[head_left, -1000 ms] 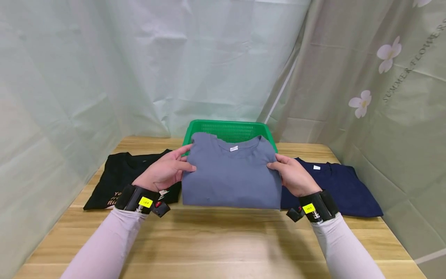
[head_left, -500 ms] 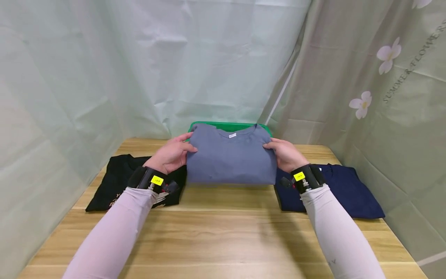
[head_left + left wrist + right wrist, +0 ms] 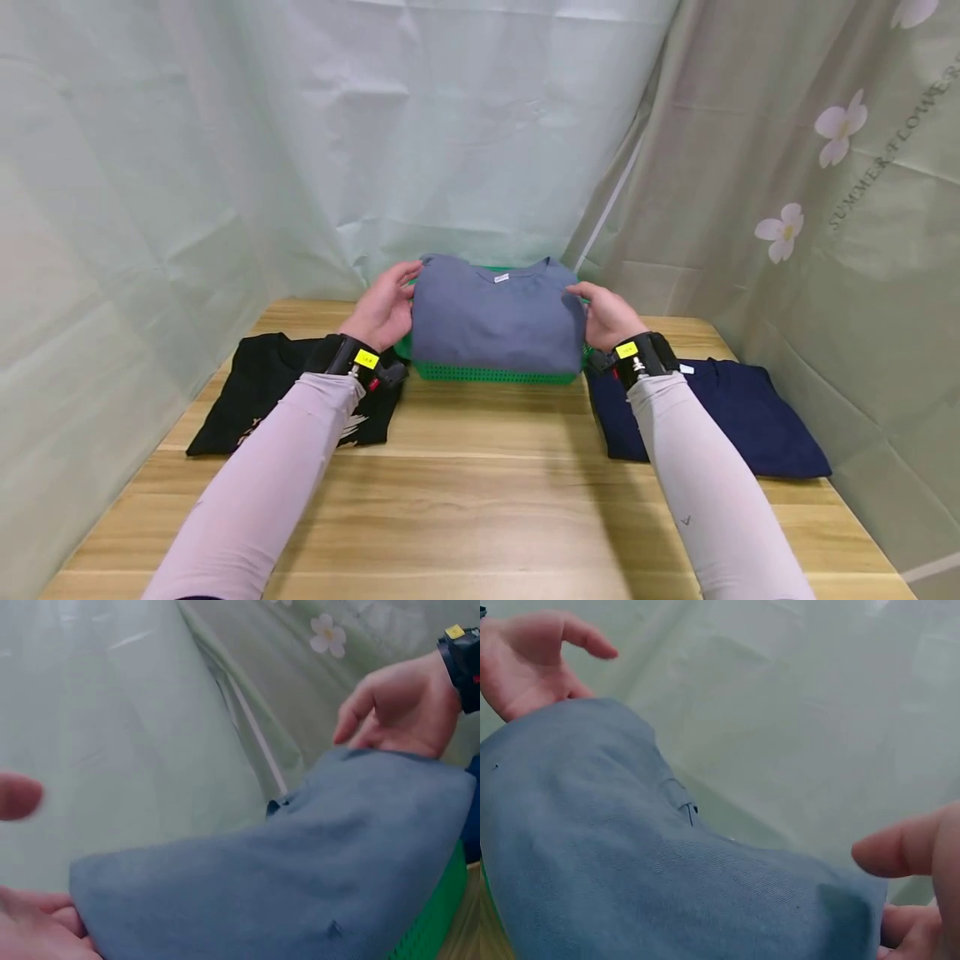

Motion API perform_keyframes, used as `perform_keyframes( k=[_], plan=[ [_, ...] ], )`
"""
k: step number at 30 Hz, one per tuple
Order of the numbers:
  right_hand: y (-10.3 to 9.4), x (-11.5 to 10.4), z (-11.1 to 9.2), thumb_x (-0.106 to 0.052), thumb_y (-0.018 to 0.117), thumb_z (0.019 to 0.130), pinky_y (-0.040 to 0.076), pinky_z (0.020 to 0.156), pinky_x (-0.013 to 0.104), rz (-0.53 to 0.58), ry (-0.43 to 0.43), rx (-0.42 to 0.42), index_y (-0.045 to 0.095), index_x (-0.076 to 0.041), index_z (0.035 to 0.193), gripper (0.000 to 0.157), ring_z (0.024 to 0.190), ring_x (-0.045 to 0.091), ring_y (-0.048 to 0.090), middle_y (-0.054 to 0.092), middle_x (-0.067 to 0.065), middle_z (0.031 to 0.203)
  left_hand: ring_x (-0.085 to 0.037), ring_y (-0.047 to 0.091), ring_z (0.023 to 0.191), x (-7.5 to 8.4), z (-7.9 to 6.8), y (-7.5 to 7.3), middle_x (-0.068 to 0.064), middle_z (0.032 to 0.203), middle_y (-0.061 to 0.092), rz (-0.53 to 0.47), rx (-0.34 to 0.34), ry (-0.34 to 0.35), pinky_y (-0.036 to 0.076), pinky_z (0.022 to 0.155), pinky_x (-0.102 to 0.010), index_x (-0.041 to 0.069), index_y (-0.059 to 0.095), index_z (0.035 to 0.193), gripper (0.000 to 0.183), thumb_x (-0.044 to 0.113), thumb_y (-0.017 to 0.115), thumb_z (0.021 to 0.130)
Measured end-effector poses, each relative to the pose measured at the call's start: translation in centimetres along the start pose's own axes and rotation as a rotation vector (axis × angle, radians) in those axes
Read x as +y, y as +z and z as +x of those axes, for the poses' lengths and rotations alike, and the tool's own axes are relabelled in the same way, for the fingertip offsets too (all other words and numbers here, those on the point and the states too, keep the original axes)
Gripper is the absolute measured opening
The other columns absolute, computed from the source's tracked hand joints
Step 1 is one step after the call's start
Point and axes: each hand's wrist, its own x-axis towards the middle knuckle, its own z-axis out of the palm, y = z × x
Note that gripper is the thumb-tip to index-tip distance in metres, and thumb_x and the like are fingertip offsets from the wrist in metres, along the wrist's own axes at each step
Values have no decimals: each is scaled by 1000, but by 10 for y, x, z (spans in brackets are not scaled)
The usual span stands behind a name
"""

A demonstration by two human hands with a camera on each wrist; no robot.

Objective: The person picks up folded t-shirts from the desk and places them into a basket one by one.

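A folded grey-blue T-shirt (image 3: 498, 321) lies over the green basket (image 3: 495, 375), covering most of it; a white label shows at its collar. At the shirt's left side is my left hand (image 3: 384, 307), its fingers against the edge. In the left wrist view its thumb (image 3: 19, 796) stands raised off the cloth. My right hand (image 3: 611, 315) is at the opposite side, fingers beside and partly behind the edge. Its thumb (image 3: 896, 847) hovers over the fabric in the right wrist view, casting a shadow.
On the wooden table (image 3: 480, 500), a folded black T-shirt (image 3: 262, 375) with a print lies left of the basket. To the right lies a folded navy T-shirt (image 3: 750, 417), partly under my right forearm. Curtains (image 3: 480, 125) hang behind and along both sides.
Both hands have carried the grey-blue T-shirt away from me and down onto the basket. The left thumb has lifted off the cloth, and the right thumb's pinch has loosened.
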Motion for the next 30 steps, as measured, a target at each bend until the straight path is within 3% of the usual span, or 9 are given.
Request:
perform_keyframes(
  k=[3,7,10,15,17,19,21,25,30],
  plan=[
    [-2,-1,6,-25,38,117,40,122,26,40,-9,-6,-3,-19,175,71,145,14,45,22,2,178,-25,36,156,-2,3,0,-11,180,22,-53,-15,45,30,132,-37,16,5,178,79,44,42,114],
    [-3,-1,12,-24,39,116,21,137,30,88,-38,20,-20,-25,174,83,169,16,15,-7,1,186,-27,27,166,-5,9,1,-13,183,19,-89,-32,87,23,137,-39,14,-1,178,84,47,40,112],
    [-1,0,16,-23,43,115,7,136,25,106,-66,74,-28,-28,171,91,167,10,0,-19,-3,184,-27,27,165,-7,14,1,-14,182,22,-100,-27,102,24,136,-39,13,1,177,83,48,38,111],
    [-1,6,16,-23,48,115,21,117,23,-5,-111,144,-2,-18,178,81,143,13,28,3,4,185,-31,14,171,-10,20,-9,-17,185,12,43,10,103,12,140,-42,15,1,178,83,46,38,110],
    [-1,9,12,-23,46,116,26,125,27,-111,-143,152,13,-10,177,70,153,20,36,13,10,185,-33,7,173,-10,18,-16,-19,185,5,184,44,106,7,141,-44,16,0,178,81,45,37,112],
    [-3,11,7,-23,44,117,24,137,39,-183,-177,151,22,-4,175,64,169,29,26,15,17,184,-35,3,173,-9,14,-25,-20,185,1,290,82,113,7,142,-45,16,0,178,79,46,36,114],
    [-4,12,3,-23,43,118,22,140,47,-212,-208,149,24,-1,173,62,172,35,17,16,20,184,-36,7,173,-8,10,-35,-21,185,3,310,108,126,13,142,-45,15,2,178,77,45,36,115],
    [-3,15,-4,-25,44,119,31,136,45,-178,-224,146,25,0,173,63,168,36,29,23,21,182,-35,16,172,-6,-2,-51,-20,185,10,247,94,144,19,140,-46,10,4,178,76,44,34,116],
    [2,24,-15,-28,40,121,35,135,45,-188,-232,81,19,-2,175,64,166,38,32,26,22,181,-37,23,170,-7,-24,-72,-19,184,17,294,48,132,27,138,-46,7,8,177,77,48,34,117]
  ],
)
